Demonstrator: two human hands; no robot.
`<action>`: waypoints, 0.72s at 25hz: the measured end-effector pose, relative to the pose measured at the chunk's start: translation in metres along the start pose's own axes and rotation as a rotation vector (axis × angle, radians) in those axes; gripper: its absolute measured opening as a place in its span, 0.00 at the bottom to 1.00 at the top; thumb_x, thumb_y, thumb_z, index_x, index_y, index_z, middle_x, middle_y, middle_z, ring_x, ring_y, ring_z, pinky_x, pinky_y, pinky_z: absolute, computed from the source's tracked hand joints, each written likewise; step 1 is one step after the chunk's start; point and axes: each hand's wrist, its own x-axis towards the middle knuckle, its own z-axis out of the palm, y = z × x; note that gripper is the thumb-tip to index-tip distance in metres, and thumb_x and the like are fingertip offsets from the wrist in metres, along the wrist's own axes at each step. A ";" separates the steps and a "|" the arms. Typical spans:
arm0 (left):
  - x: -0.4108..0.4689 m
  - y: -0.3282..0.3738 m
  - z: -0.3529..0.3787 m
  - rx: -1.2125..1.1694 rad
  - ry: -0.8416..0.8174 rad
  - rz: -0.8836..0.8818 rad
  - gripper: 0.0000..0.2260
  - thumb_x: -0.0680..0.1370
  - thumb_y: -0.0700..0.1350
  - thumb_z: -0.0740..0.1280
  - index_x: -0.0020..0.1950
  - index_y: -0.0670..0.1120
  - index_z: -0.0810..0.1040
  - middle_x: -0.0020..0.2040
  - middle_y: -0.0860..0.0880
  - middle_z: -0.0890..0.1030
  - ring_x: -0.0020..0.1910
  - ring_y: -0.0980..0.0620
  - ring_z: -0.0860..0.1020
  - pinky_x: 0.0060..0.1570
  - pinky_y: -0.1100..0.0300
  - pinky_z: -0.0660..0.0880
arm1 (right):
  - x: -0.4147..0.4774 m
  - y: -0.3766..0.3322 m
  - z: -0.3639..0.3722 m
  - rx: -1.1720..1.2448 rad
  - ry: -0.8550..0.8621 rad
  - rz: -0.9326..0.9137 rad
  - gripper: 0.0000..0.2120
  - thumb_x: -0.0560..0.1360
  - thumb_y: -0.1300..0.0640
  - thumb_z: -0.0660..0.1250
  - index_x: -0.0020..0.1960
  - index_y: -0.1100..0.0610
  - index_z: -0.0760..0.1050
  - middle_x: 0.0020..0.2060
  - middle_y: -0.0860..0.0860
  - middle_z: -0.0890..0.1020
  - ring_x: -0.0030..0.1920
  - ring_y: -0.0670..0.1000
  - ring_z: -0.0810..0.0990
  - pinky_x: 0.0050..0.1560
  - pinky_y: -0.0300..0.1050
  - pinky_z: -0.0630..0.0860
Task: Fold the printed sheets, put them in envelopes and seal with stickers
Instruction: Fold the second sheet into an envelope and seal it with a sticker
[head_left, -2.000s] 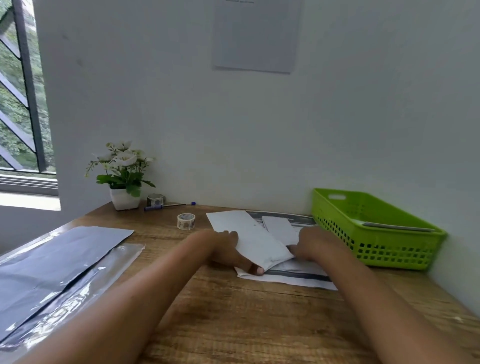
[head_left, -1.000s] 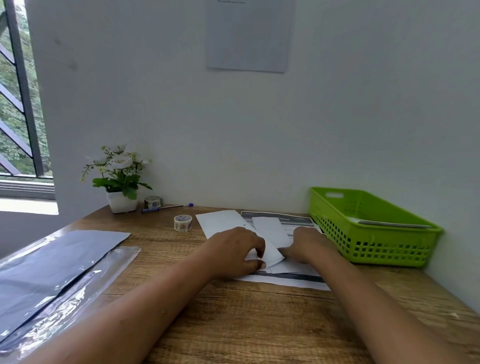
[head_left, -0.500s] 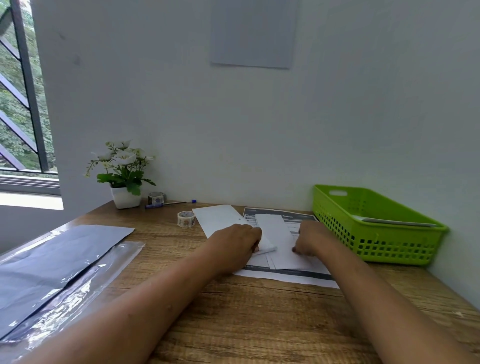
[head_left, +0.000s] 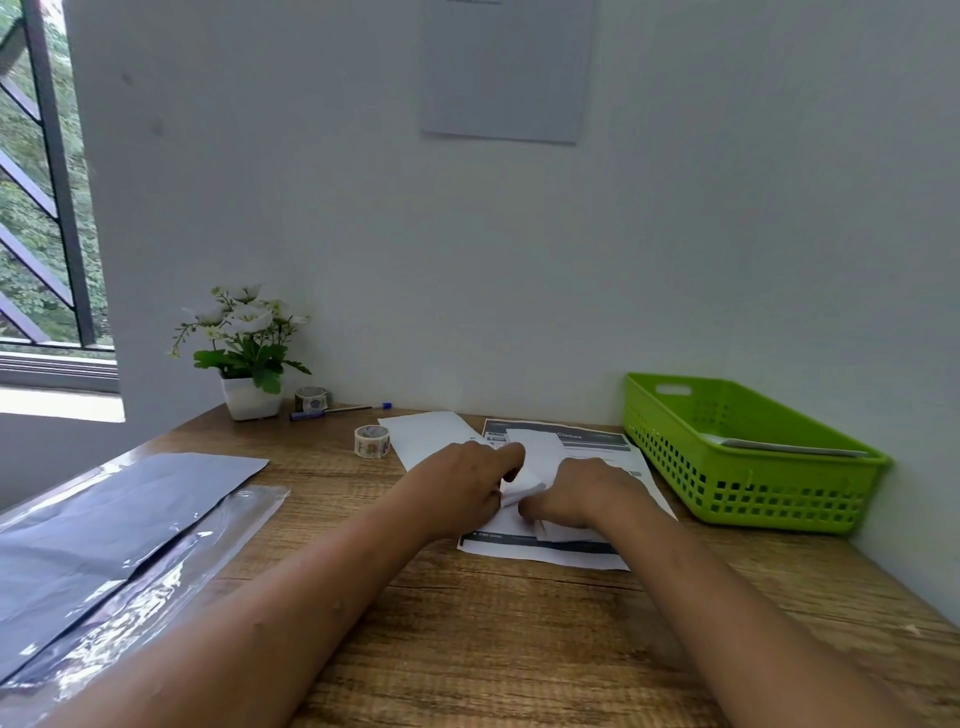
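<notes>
Folding is the step in hand, I judge. The folded sheet lies on a flat printed sheet on the surface, left of the green basket. The left hand pinches its raised near flap with curled fingers. The right hand bears down on it, fingers bent under, so I cannot tell whether they grip. Next, press the crease flat, then reach the white envelope further left of the basket. The 2 hands hide the fold line.
</notes>
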 end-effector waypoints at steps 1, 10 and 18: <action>0.000 0.001 -0.001 0.007 0.006 0.015 0.06 0.77 0.41 0.60 0.53 0.48 0.69 0.49 0.45 0.79 0.42 0.47 0.74 0.40 0.56 0.70 | -0.001 -0.001 0.000 -0.001 0.017 -0.012 0.31 0.65 0.41 0.66 0.64 0.53 0.69 0.60 0.54 0.76 0.59 0.56 0.76 0.47 0.46 0.71; -0.002 -0.001 -0.004 0.034 -0.029 0.043 0.09 0.77 0.45 0.59 0.51 0.47 0.78 0.49 0.48 0.76 0.47 0.49 0.75 0.44 0.61 0.68 | -0.005 0.015 -0.006 -0.027 0.123 -0.016 0.25 0.72 0.56 0.64 0.68 0.56 0.63 0.63 0.55 0.74 0.61 0.56 0.75 0.51 0.46 0.73; -0.006 -0.010 -0.009 -0.078 -0.081 -0.020 0.08 0.75 0.41 0.62 0.53 0.49 0.72 0.53 0.48 0.80 0.49 0.49 0.77 0.47 0.57 0.72 | 0.002 0.026 -0.011 -0.058 0.307 -0.114 0.17 0.78 0.45 0.56 0.59 0.54 0.72 0.60 0.53 0.77 0.59 0.55 0.76 0.52 0.46 0.72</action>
